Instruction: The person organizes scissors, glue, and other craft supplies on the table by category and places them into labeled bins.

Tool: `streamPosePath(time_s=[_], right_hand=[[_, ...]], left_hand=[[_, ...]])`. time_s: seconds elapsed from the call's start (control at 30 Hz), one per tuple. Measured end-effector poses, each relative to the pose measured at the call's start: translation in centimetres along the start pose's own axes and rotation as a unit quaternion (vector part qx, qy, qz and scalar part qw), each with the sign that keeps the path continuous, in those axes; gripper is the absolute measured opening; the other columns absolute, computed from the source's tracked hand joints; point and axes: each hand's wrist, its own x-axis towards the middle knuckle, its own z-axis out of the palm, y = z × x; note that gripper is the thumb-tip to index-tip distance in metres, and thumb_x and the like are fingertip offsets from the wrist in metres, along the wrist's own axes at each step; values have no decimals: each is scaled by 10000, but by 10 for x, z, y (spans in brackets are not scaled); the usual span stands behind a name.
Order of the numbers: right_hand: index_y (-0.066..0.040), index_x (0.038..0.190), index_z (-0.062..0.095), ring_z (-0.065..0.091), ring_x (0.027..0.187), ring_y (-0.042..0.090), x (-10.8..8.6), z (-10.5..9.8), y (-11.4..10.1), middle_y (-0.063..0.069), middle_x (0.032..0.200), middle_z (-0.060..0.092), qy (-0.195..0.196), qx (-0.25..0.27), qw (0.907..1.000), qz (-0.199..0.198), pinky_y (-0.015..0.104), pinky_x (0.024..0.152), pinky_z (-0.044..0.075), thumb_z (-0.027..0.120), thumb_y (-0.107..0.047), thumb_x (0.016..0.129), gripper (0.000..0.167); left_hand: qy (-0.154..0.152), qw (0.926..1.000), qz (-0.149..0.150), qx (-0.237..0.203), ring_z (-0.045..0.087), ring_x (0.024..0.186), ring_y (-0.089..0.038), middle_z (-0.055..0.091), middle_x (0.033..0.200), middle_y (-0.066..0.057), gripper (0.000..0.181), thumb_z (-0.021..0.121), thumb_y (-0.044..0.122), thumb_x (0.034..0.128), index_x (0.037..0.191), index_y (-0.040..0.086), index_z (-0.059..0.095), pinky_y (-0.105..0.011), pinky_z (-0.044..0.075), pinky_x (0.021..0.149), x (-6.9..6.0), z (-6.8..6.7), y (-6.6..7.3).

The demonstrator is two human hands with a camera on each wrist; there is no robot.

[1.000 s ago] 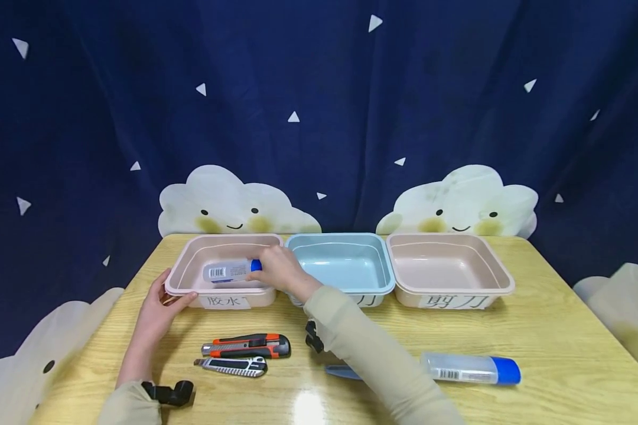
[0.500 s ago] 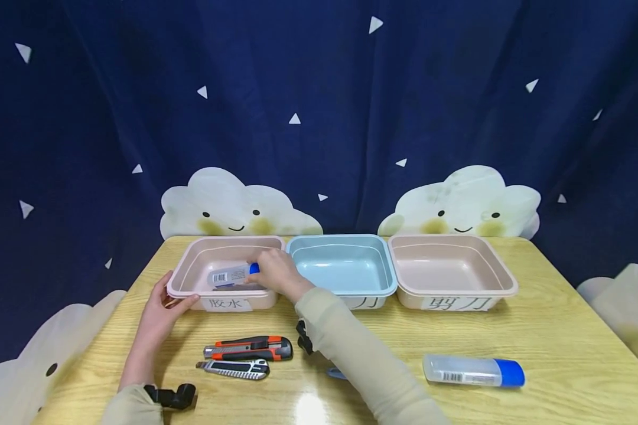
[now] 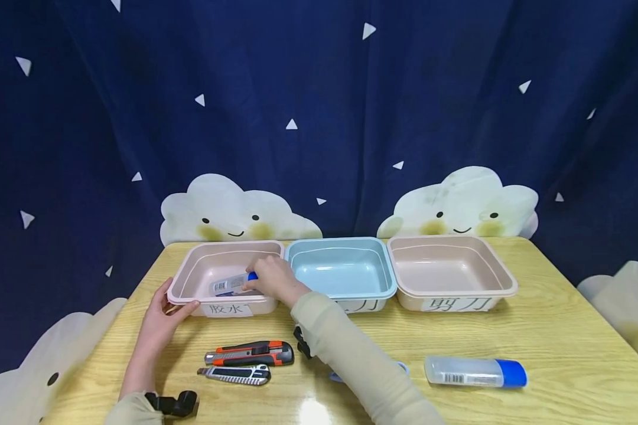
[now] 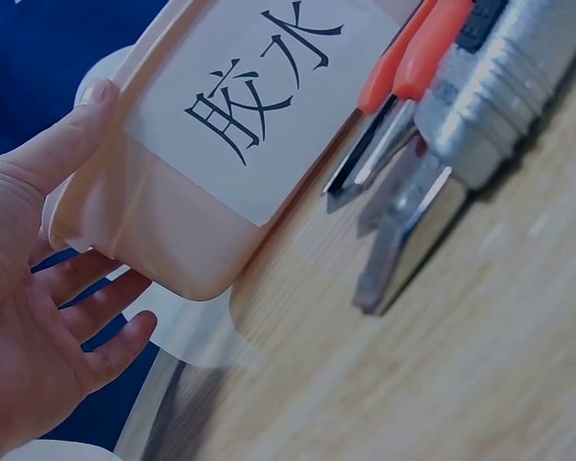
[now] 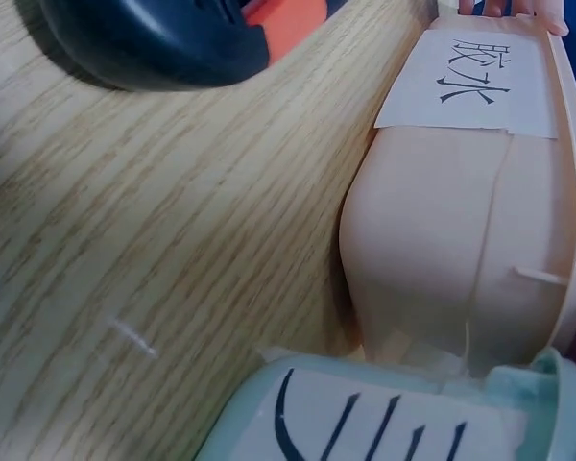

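My left hand (image 3: pixel 158 321) holds the left end of the left pink bin (image 3: pixel 266 306), thumb on its rim and the other fingers at its side. In the left wrist view, the left hand (image 4: pixel 29 317) has its lower fingers beside the bin wall (image 4: pixel 173 230). Inside that bin lies a clear glue bottle (image 3: pixel 227 286) with a blue cap, tilted slightly. My right hand (image 3: pixel 273 277) pinches it at the cap end. The right wrist view shows the bin's outer wall (image 5: pixel 422 230), while the bottle is hidden there.
A blue bin (image 3: pixel 345 289) and another pink bin (image 3: pixel 452 289) stand to the right. An orange-black utility knife (image 3: pixel 250 353) and a silver one (image 3: pixel 236 374) lie in front. A second glue bottle (image 3: pixel 473 372) lies right. Blue scissors (image 3: pixel 402 367) are partly under my right forearm.
The glue bottle has sunk a little lower in the bin and tilted, its cap end higher. My right forearm has shifted left, showing more of the scissors' handle. The left hand keeps its hold.
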Motion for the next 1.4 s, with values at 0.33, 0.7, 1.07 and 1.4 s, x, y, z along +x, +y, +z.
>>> streamPosePath(time_s=[0.33, 0.7, 1.07, 1.4], right_hand=[[-240, 1079, 684, 580, 1034, 113, 1, -5, -2, -103, 1090, 653, -211, 145, 9997, 53, 247, 840, 473, 672, -420, 784, 346], [-193, 1070, 689, 596, 1011, 88, -5, -16, 6, -82, 1054, 671, -2, 575, 9980, -267, 234, 850, 468, 646, -323, 837, 271], [-171, 1079, 676, 606, 902, 89, -28, -35, 27, -52, 991, 672, 97, 975, 9938, -527, 215, 763, 478, 633, -288, 852, 259], [-130, 1077, 676, 616, 897, 143, -65, -56, 54, -25, 1010, 671, 304, 1096, 9892, -928, 241, 749, 488, 644, -269, 845, 272]], left_hand=[[60, 9999, 47, -73, 367, 1232, -332, 306, 1426, -206, 889, 654, 366, 821, 1467, 113, 98, -35, 338, 749, 0, 1, -3], [34, 10000, 5, -82, 354, 1239, -335, 287, 1434, -216, 895, 645, 353, 831, 1471, 115, 65, -357, 404, 964, -1, 0, 3], [13, 9998, 103, -149, 362, 1225, -330, 306, 1420, -221, 878, 652, 335, 830, 1467, 109, 92, -42, 329, 749, -1, 3, 0], [35, 9999, 85, -116, 362, 1224, -341, 303, 1419, -222, 876, 648, 338, 832, 1468, 115, 89, -287, 385, 909, 0, 3, 0]])
